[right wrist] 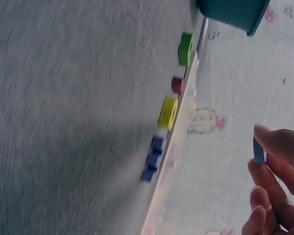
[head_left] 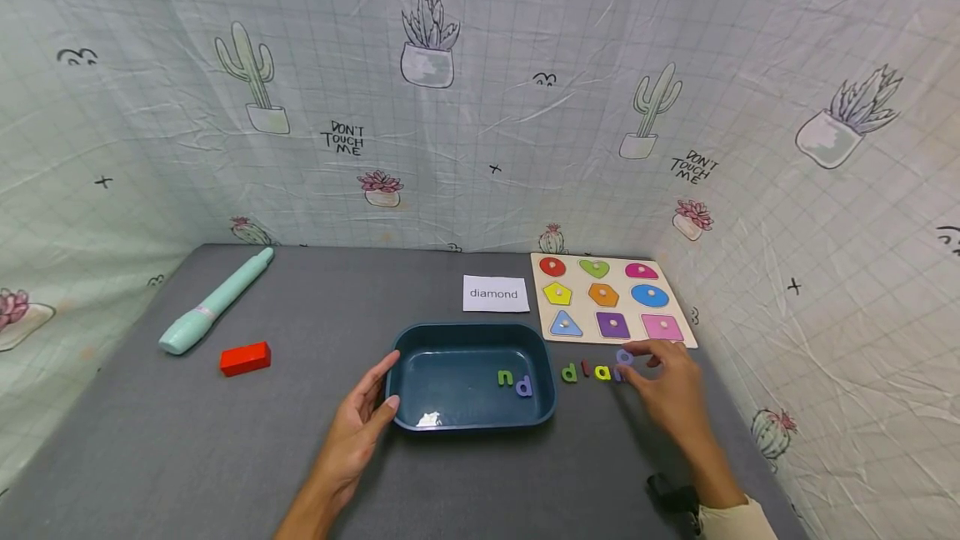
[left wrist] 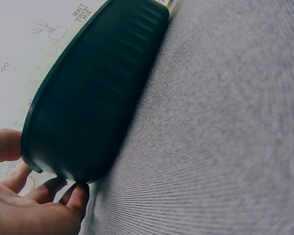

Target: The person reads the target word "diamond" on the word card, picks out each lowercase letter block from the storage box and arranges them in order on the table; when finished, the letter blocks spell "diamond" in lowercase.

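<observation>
The left hand (head_left: 365,417) grips the left short edge of the tray (head_left: 465,340); the thumb lies on the rim and the fingers curl under the outer wall, as the left wrist view shows. The tray stands on the grey counter (head_left: 225,457), a little right of its middle, and in its right end lie a green n (head_left: 506,377) and a purple d (head_left: 523,387).

The right hand (head_left: 671,386) pinches a blue letter (head_left: 624,356) between thumb and fingertip, lifted a little above the counter. It is at the right end of a row of letters just right of the tray: a green d (head_left: 569,372), a red i (head_left: 586,368), a yellow a (head_left: 603,372) and a blue letter partly hidden by the hand. The row lies just in front of the near edge of the puzzle board (head_left: 678,325), in a narrow strip of counter between board and hand.

A card (head_left: 495,293) reading "diamond" lies behind the tray, near the board's left edge. To the left, well apart, are a red block (head_left: 245,358) and a mint pen (head_left: 213,305), with open counter between them and the tray. The cloth wall (head_left: 825,290) stands close to the right of the board.
</observation>
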The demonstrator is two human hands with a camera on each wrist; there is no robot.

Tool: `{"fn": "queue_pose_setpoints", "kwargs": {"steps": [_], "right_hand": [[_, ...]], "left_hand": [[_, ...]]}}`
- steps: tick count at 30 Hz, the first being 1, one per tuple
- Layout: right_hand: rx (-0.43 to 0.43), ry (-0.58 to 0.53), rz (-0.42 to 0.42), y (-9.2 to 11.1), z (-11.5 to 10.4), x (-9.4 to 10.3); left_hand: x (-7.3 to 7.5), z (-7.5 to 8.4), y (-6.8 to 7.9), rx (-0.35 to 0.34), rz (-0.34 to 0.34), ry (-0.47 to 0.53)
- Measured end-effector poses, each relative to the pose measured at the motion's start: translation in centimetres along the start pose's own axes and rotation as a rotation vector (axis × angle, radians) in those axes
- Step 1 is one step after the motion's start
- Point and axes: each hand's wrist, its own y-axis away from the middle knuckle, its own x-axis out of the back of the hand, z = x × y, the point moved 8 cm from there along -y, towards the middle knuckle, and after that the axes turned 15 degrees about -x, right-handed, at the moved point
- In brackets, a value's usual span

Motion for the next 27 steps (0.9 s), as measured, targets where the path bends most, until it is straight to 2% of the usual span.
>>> {"fn": "queue_pose_setpoints", "kwargs": {"steps": [7, 15, 24, 27], "right_hand": [[-0.046, 0.049, -0.016, -0.7, 1.8, 0.7], [-0.066, 0.113, -0.085, -1.2, 3.7, 1.1], [-0.134, 0.193, -0.26, -1.7, 6.0, 0.1], [-0.155, 0.221, -0.296, -1.9, 6.6, -0.3]], "left_hand": [[0.0, 0.1, 0.0, 0.008, 0.009, -0.003], [0.0, 0.1, 0.0, -0.003, 0.004, -0.005], [0.0, 0.1, 0.1, -0.007, 0.006, 0.001], [0.0, 0.1, 0.1, -0.005, 0.001, -0.001]]}}
